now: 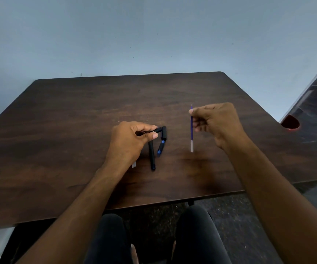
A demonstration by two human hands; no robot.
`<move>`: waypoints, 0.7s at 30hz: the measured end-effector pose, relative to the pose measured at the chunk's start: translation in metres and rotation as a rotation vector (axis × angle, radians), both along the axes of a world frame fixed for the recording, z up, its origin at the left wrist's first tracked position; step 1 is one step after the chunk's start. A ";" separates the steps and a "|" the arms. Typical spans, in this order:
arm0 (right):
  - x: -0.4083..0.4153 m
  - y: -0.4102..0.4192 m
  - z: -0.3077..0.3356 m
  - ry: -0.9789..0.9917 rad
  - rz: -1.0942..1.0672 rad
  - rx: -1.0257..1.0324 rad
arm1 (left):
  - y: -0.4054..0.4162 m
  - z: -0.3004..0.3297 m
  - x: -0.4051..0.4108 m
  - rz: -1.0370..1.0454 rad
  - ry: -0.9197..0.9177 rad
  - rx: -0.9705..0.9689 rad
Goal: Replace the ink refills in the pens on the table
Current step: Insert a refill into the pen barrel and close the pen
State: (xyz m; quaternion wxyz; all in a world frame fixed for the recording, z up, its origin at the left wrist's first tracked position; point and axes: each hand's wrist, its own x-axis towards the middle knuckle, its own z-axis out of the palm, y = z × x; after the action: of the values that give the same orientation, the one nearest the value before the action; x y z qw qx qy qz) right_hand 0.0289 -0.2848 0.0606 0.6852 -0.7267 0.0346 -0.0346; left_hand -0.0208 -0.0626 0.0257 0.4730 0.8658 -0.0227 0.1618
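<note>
My left hand (130, 141) pinches a black pen barrel (154, 130) between thumb and fingers, just above the dark wooden table (77, 130). Below it lie a black pen (152, 156) and another black pen part with a blue tip (162, 142). A pale refill end (133, 164) sticks out from under my left wrist. My right hand (217, 123) holds a thin blue ink refill (191, 130) upright, its clear end pointing down, a hand's width right of the pens.
The table's far edge meets a pale blue wall. A red cup-like object (290, 121) sits by the table's right edge, beside a dark surface. My knees show under the near edge.
</note>
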 end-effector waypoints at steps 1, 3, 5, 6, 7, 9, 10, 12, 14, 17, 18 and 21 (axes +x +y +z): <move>0.000 -0.004 -0.001 0.026 0.003 -0.082 | -0.002 -0.001 0.001 -0.001 0.004 -0.002; 0.001 -0.010 -0.002 0.092 0.011 -0.244 | -0.004 -0.004 0.003 0.005 0.009 -0.008; 0.002 -0.013 -0.001 0.171 0.028 -0.345 | -0.004 -0.006 0.004 0.006 0.011 -0.013; 0.003 -0.015 -0.001 0.207 0.041 -0.379 | -0.004 -0.007 0.004 0.003 0.010 -0.015; 0.004 -0.015 0.001 0.239 0.059 -0.412 | -0.004 -0.008 0.004 0.002 0.006 -0.016; 0.007 -0.015 0.003 0.295 0.101 -0.466 | -0.003 -0.009 0.005 0.011 0.001 -0.012; 0.009 -0.013 0.003 0.318 0.112 -0.500 | -0.002 -0.010 0.005 0.017 0.001 -0.011; 0.011 -0.011 0.001 0.344 0.116 -0.568 | 0.000 -0.010 0.005 0.028 0.006 -0.020; 0.013 -0.011 -0.006 0.303 0.111 -0.612 | 0.002 -0.009 0.004 0.032 0.008 -0.018; 0.013 -0.014 -0.020 0.151 0.063 -0.704 | 0.003 -0.006 0.004 0.034 0.004 -0.014; 0.014 -0.014 -0.023 0.126 0.050 -0.734 | 0.004 -0.005 0.004 0.034 0.005 -0.009; 0.015 -0.014 -0.029 0.083 0.028 -0.797 | 0.005 -0.006 0.002 0.043 0.024 -0.001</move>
State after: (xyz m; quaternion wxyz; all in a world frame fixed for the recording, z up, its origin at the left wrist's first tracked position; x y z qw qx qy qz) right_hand 0.0442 -0.2985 0.0317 0.3479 -0.9368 0.0360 -0.0065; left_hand -0.0184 -0.0576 0.0199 0.4702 0.8677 0.0019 0.1614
